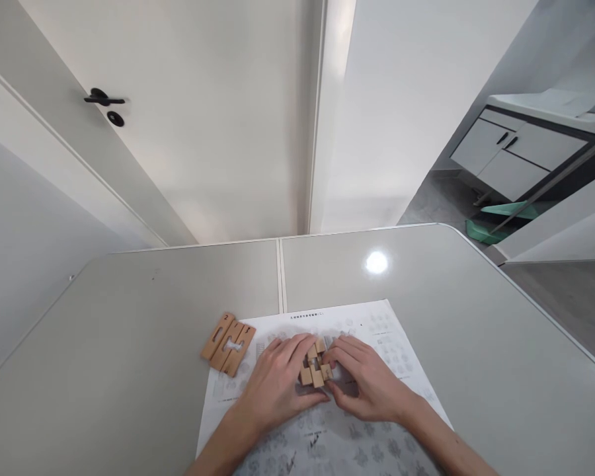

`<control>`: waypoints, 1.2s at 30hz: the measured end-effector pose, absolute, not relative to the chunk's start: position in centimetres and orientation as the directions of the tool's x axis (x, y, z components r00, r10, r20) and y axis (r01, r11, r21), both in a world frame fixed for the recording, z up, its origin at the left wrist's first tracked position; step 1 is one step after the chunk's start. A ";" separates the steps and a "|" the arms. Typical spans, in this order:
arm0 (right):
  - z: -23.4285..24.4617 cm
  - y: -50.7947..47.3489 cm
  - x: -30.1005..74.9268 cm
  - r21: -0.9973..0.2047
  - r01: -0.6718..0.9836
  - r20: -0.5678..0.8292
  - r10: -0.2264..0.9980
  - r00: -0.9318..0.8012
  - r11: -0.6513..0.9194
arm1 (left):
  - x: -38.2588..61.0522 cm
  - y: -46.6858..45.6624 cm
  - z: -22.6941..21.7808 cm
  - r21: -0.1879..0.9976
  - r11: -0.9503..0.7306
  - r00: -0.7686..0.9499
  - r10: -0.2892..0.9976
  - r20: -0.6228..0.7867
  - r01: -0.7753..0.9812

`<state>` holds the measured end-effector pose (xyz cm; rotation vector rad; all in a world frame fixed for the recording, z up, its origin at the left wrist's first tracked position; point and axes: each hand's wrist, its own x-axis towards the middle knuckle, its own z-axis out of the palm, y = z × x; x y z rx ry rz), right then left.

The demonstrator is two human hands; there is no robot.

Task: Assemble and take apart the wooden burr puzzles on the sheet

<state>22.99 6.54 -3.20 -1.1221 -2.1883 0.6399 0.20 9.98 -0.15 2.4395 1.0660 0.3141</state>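
Observation:
A small wooden block puzzle (pixel 317 377) made of several light-brown pieces rests over the printed sheet (pixel 377 344). My left hand (pixel 280 377) wraps round its left side, the thumb along the near edge. From the right, my right hand (pixel 367 380) pinches the puzzle between thumb and fingers. Parts of the puzzle are hidden behind my fingers. Left of my hands lie flat wooden pieces (pixel 222 354) with cut-out slots, set side by side, bearing numbers such as 2 and 3; they overlap the sheet's upper left corner.
The grey table (pixel 104 330) has a pale seam (pixel 281 277) running down its middle from the far edge. Beyond it stands a white door with a black handle (pixel 102 98). At the far right is a washbasin cabinet (pixel 520 149), with a green bin (pixel 483 231) near the floor.

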 end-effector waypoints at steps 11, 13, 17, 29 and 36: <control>-3.5 6.5 23.0 -0.701 0.535 0.284 0.873 -0.397 0.472 | 0.8 10.1 0.2 0.572 -0.561 0.662 0.748 0.043 0.598; -3.5 6.5 23.0 -0.714 0.528 0.285 0.880 -0.381 0.460 | 0.4 10.2 0.2 0.566 -0.556 0.651 0.758 0.046 0.608; -3.5 6.6 23.1 -0.709 0.547 0.285 0.890 -0.355 0.445 | -1.7 10.9 0.5 0.529 -0.551 0.618 0.784 0.061 0.646; -3.6 6.5 23.0 -0.696 0.560 0.309 0.891 -0.332 0.450 | -7.6 12.2 2.4 0.457 -0.578 0.636 0.771 0.033 0.676; -3.7 6.5 23.0 -0.696 0.561 0.305 0.892 -0.335 0.448 | -8.0 12.5 2.4 0.434 -0.613 0.683 0.730 -0.007 0.660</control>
